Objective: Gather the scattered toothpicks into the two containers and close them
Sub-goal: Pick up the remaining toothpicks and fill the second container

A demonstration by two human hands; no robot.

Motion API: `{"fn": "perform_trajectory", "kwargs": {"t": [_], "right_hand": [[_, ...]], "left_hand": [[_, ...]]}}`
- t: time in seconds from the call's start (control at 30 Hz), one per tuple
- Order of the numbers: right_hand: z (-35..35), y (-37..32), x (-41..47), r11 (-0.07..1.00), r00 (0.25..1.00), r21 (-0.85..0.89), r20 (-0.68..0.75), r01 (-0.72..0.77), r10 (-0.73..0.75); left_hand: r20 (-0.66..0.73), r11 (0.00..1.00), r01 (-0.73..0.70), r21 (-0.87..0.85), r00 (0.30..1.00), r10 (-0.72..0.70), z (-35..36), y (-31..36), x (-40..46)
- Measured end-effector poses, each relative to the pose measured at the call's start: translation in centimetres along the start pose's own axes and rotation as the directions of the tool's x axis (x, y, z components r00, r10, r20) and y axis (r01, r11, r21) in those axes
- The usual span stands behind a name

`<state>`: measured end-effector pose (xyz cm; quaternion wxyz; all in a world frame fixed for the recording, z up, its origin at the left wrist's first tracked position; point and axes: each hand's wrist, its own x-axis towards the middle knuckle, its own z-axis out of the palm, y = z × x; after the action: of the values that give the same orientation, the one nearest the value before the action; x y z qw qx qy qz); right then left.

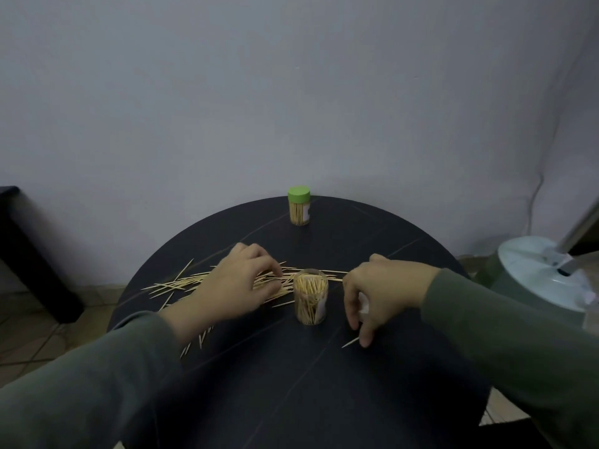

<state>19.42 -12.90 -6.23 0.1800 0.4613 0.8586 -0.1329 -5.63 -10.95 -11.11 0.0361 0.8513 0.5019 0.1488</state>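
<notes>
Our left hand (pixel 238 281) curls on the pile (pixel 181 281); our right (pixel 377 294) pinches one toothpick (pixel 350 342) (beside the open jar (pixel 310 296)). A careless sweep could topple it.

Open clear jar (pixel 311 296): upright at table centre, lidless, packed with toothpicks. Capped jar (pixel 299 205): upright at the far edge, closed by a green lid (pixel 299 193). Loose toothpicks (pixel 181 281): scattered left of the open jar; one toothpick (pixel 350 343) lies apart, right.
</notes>
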Motion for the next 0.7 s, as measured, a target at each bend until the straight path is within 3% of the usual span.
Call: {"fn": "perform_trajectory", "kwargs": {"t": [0.1, 0.33, 0.47, 0.7], "right_hand": [[0.2, 0.0, 0.3, 0.996, 0.999, -0.077, -0.021, 0.035, -0.037], [0.9, 0.0, 0.9, 0.984, 0.982, -0.144, -0.136, 0.109, -0.129], [1.5, -0.2, 1.6, 0.996, 0.967, -0.077, -0.248, 0.041, -0.059], [1.8, 0.6, 2.4, 0.997, 0.943, -0.019, -0.325, -0.077, 0.067]], "left_hand": [[0.113, 0.998, 0.018, -0.064, 0.993, -0.011, 0.1, -0.1, -0.1], [0.149, 0.997, 0.014, -0.082, 0.989, -0.002, 0.8, 0.4, 0.1], [0.144, 0.999, 0.011, -0.046, 0.990, -0.005, 1.0, 0.4, 0.2], [0.141, 0.997, -0.025, 0.071, 0.990, 0.015, 1.0, -0.1, 0.8]]}}
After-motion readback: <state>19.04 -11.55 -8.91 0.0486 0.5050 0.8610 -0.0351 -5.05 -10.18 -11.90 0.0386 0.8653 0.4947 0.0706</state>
